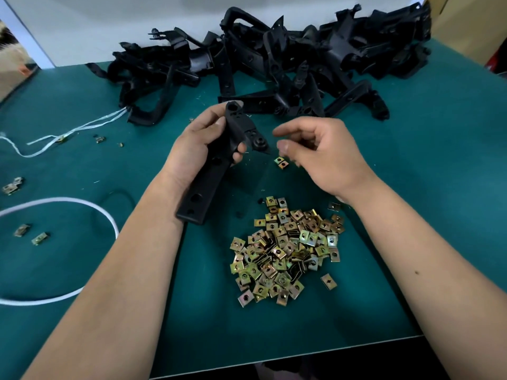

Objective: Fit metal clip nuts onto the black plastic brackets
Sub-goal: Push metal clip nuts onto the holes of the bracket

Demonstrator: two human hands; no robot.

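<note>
Your left hand (201,141) grips a black bracket (216,163) — your right hand (318,152) pinches a clip nut (282,163) just beside it.

The bracket (216,160) in the left hand (197,144) is black plastic, matt with a faint sheen along its edges. The bracket pile (274,64) behind looks the same plastic, some faces glossier where light catches them. The clip nuts (285,250) are thin stamped metal with a yellowish, iridescent plated finish, shiny in spots. The table (82,165) has a smooth, matt green mat. The cord (82,204) looks like smooth white plastic.
</note>
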